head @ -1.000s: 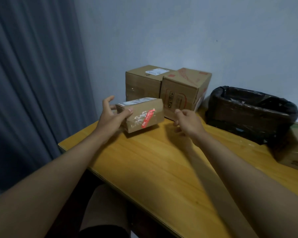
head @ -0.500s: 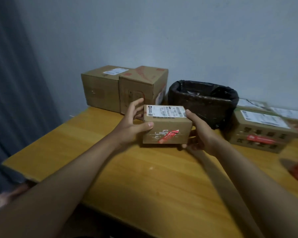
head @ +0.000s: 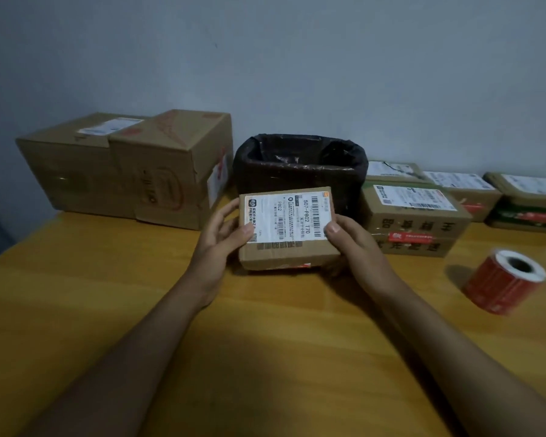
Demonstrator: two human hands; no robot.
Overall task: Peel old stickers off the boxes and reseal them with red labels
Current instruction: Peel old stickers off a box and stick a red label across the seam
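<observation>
Both hands, left hand (head: 221, 234) and right hand (head: 349, 238), grip the small box (head: 286, 228) mid-frame; best to lift a corner of its white sticker (head: 284, 216) slowly.

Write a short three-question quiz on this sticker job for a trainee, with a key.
1. True or false: both the left hand and the right hand hold the small box.
2. What lies on the table to the right of the hands? A) scissors B) a roll of red labels C) a knife
3. Fill in: the white shipping sticker on the held box faces ____.

Key: 1 true; 2 B; 3 up, toward the camera.
</observation>
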